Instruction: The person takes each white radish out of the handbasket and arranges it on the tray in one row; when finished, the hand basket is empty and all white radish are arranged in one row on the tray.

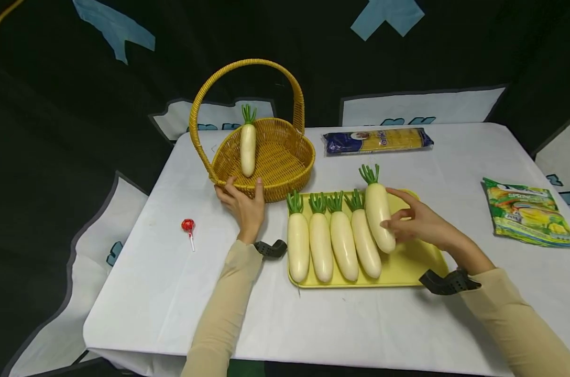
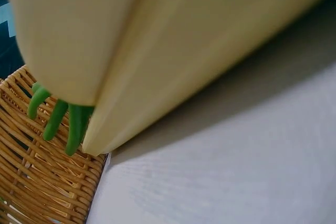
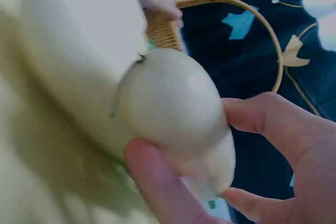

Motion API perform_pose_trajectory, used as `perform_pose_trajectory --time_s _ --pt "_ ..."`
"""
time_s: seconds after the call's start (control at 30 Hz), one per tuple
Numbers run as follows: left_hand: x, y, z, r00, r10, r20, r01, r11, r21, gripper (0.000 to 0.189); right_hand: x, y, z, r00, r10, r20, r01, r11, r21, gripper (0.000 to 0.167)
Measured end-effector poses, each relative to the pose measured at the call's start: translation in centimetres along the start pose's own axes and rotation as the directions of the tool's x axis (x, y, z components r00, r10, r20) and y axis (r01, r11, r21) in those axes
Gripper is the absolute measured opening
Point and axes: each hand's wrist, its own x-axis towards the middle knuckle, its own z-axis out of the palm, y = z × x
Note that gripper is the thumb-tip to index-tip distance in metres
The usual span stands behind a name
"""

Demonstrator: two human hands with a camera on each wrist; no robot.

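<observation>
My right hand [image 1: 414,222] pinches a white radish [image 1: 378,214] with green stalks between thumb and fingers, tilted at the right of a row of radishes. Several more white radishes [image 1: 298,246] lie side by side on a yellow tray [image 1: 412,267]. In the right wrist view, the thumb and fingers press around the radish's rounded end [image 3: 173,98]. On the near rim of a wicker basket [image 1: 285,183], my left hand [image 1: 244,209] grips with fingers and thumb spread. One radish [image 1: 248,149] leans inside the basket, stalks upward. Close, blurred pale shapes fill much of the left wrist view.
Behind the tray lies a pack of spaghetti [image 1: 379,140]. A green and yellow packet [image 1: 527,212] rests at the right of the table [image 1: 360,324]. Left of the left forearm is a red lollipop [image 1: 188,226]. The basket's tall handle [image 1: 252,62] arches above it.
</observation>
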Motion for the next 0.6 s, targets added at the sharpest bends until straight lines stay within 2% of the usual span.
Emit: perform_pose_trajectory --time_s 0.2,0.4,0.5,0.6 --pt "0.0 -0.1 0.1 1.0 -0.002 0.001 0.002 1.0 -0.003 0.067 -1.6 2.1 0.3 0.997 0.056 0.048 -0.056 0.998 -0.014 0.09" --pt "0.0 -0.2 0.2 1.0 -0.002 -0.003 0.002 1.0 -0.002 0.066 -2.1 3.0 0.8 0.995 0.055 0.078 -0.054 0.998 -0.017 0.092" --pt "0.0 -0.2 0.1 1.0 -0.006 0.002 0.006 1.0 0.001 0.066 -2.1 2.9 0.9 0.995 0.058 0.075 -0.052 0.996 -0.07 0.093" --pt "0.0 -0.2 0.0 1.0 -0.003 0.004 0.003 1.0 0.001 0.067 -2.1 2.6 0.8 0.996 0.048 0.07 -0.035 0.985 -0.171 0.093"
